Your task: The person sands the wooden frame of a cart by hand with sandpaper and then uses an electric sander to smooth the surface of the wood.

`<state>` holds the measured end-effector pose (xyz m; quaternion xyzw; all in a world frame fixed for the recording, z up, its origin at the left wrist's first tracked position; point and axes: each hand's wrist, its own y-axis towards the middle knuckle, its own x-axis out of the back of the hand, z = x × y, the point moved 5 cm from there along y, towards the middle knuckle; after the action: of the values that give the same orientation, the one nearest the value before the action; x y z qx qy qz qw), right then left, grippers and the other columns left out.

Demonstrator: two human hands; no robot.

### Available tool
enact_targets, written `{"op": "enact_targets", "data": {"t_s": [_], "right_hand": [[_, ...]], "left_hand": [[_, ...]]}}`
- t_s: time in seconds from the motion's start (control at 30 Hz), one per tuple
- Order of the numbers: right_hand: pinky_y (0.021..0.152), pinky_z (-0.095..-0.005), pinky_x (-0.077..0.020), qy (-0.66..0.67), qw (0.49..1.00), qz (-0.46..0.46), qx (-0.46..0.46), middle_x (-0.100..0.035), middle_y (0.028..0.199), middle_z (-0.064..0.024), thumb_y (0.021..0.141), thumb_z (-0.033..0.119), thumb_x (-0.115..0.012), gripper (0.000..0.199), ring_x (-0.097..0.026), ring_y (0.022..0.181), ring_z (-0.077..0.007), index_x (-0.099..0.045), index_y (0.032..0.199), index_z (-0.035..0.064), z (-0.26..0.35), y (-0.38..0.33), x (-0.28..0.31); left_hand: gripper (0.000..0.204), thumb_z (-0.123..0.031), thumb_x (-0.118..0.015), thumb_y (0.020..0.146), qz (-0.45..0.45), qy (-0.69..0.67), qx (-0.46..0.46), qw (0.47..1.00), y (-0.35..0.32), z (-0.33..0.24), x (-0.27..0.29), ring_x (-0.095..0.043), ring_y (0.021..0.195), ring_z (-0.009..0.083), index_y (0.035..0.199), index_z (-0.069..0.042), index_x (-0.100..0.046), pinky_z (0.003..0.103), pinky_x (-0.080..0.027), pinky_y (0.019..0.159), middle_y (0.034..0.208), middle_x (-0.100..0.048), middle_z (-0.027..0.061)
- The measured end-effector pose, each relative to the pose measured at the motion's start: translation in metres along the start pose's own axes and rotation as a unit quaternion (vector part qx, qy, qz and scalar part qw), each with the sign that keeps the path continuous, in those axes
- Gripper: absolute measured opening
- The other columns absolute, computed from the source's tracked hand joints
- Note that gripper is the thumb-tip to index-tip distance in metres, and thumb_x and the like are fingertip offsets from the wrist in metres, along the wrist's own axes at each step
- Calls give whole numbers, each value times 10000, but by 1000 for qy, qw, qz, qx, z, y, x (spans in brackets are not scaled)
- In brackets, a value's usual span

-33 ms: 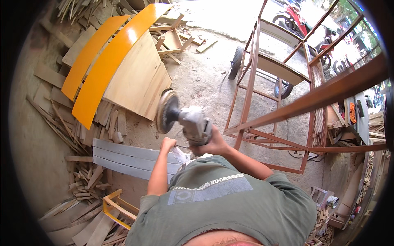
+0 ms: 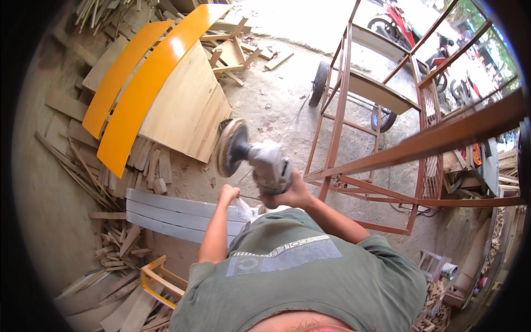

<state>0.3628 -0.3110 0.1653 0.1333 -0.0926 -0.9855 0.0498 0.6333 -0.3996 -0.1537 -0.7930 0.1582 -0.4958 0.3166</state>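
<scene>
"What did the head view show in the right hand [image 2: 296,191]?"

"It was wrapped firmly around the body of a grey power tool [image 2: 270,166], held up in front of the person's waist. The tool's round disc [image 2: 232,148] pointed to the left, upright on its edge."

"And the left hand [image 2: 228,193]?"

"Its fingers were curled closed, lower and to the left of the tool. Something pale and crumpled [image 2: 242,209] hung just beside it, but I couldn't tell what the fist gripped."

"Was the disc touching anything?"

"I couldn't tell. In the view it sat beside the corner of a plywood board [image 2: 185,105], next to two glossy yellow panels [image 2: 138,105]. Grey slats [image 2: 171,214] lay below, left of the left forearm, and a brown metal frame [image 2: 475,120] stood on the right."
</scene>
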Motion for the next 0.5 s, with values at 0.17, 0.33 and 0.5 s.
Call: {"op": "enact_targets", "data": {"t_s": [0.17,0.33,0.5], "right_hand": [[881,-369,-578,52,992,-116,-8,-713,1051,-92,711,15,-873,565,-707,945,-187,-629,1219,-26,-3,56,46],[857,-369,-578,65,973,-222,-26,-716,1007,-96,715,76,-852,492,-716,916,-204,-650,1153,-21,-20,144,107],[843,-382,-574,46,952,-302,21,-710,1023,-108,680,93,-879,577,-715,917,-221,-630,1190,-14,-24,247,216]], "left_hand": [[229,-226,-661,685,45,43,35,997,58,-18,27,-746,961,313,783,-103,-828,400,-565,844,951,-777,184],[212,-227,-689,693,67,61,65,994,204,-1,65,-746,877,286,778,-83,-819,412,-567,776,887,-774,163],[202,-144,-652,765,85,-22,-19,996,310,-91,154,-714,633,262,724,29,-748,420,-535,580,693,-730,150]]}}
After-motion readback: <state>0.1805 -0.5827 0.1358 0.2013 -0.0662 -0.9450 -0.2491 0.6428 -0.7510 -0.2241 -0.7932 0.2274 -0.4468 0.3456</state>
